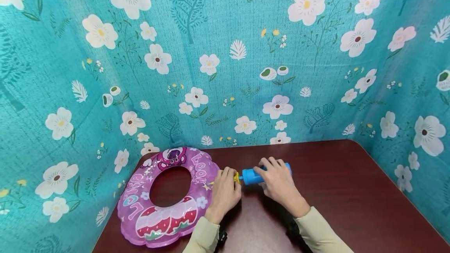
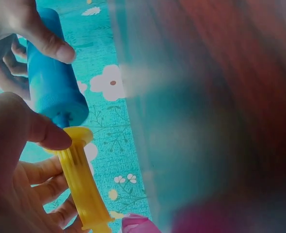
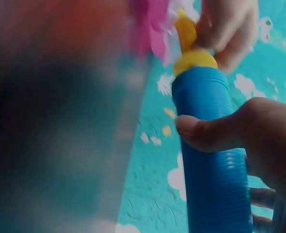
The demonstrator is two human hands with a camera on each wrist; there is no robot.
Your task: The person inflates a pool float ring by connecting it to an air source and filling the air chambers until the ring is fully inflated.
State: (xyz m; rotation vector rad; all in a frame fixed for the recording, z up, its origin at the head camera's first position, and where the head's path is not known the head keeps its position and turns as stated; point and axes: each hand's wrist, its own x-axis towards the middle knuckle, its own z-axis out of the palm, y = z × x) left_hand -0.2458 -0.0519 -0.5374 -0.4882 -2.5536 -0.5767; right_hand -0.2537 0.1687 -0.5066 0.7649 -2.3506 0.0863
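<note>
My left hand (image 1: 225, 195) grips the ribbed yellow end (image 2: 82, 182) of a small hand pump, thumb laid over its flange. Around the pump's blue barrel (image 1: 250, 177) curl the fingers of my right hand (image 1: 281, 184). A short blue rod shows between the barrel and the yellow part in the head view; in the right wrist view the two ends lie close together. The yellow tip points left at an inflated purple swim ring (image 1: 127, 194) with strawberry and bear prints. Where the tip meets the ring is partly hidden behind my left hand.
The ring lies on the left of a dark reddish-brown table (image 1: 351, 190). A teal floral curtain (image 1: 225, 89) hangs behind the table and along both sides. The table's back edge runs just beyond the ring and pump.
</note>
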